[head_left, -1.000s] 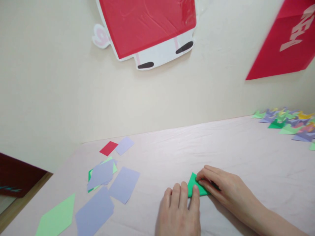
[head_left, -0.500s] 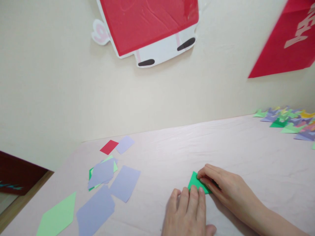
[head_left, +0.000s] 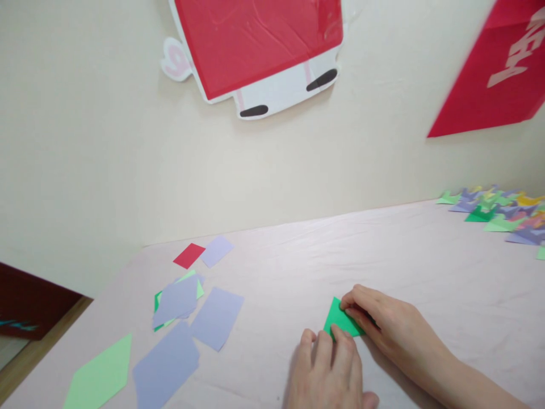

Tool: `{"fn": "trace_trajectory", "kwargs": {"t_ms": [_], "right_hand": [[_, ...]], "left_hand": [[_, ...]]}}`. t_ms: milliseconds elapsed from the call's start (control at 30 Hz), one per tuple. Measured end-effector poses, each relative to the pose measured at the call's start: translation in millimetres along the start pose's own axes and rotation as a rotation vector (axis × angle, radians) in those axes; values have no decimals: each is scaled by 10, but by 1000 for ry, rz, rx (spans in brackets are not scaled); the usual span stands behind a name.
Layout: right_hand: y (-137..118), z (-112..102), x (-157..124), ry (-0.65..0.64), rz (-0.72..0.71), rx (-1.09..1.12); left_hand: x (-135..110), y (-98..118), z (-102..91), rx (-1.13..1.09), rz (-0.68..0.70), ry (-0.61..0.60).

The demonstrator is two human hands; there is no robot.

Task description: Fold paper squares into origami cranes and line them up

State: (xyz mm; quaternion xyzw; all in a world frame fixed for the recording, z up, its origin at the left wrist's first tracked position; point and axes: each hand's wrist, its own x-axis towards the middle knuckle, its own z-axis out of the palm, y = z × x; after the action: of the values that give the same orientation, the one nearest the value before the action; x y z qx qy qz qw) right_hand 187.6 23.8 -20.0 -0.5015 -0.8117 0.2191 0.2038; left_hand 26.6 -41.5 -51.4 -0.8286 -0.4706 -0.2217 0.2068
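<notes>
Green paper [head_left: 334,316], folded, lies on the pale cloth [head_left: 272,284], between our hands. From the left, we list: one light-green sheet [head_left: 100,372]; one large purple sheet [head_left: 166,366]; one stack of purple and green sheets [head_left: 176,298]; one red sheet [head_left: 189,255]. Next, our left hand [head_left: 327,369], fingers loosely bent and apart, fingertips at the paper's near edge, gripping nothing. Then our right hand [head_left: 387,324], thumb and finger narrowed, holding the paper's right side. Far right, one cluster of folded papers [head_left: 498,211].
</notes>
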Motion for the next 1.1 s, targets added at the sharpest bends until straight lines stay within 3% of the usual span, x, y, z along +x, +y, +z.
{"fn": "trace_trajectory", "kwargs": {"t_ms": [367,633,833,1100], "right_hand": [[-65,-29,-65,-12,-45,0],[119,-71,-137,-37,-70,5],[284,-121,-218,-2,-38,-3],[352,-203,-276,53,-22,167]], "left_hand": [[124,-83,-80,13,82,31],[-61,-86,-31,59,25,-128],[-222,-234,-144,127,27,-111],[-354,-336,-167,88,-112,-108]]}}
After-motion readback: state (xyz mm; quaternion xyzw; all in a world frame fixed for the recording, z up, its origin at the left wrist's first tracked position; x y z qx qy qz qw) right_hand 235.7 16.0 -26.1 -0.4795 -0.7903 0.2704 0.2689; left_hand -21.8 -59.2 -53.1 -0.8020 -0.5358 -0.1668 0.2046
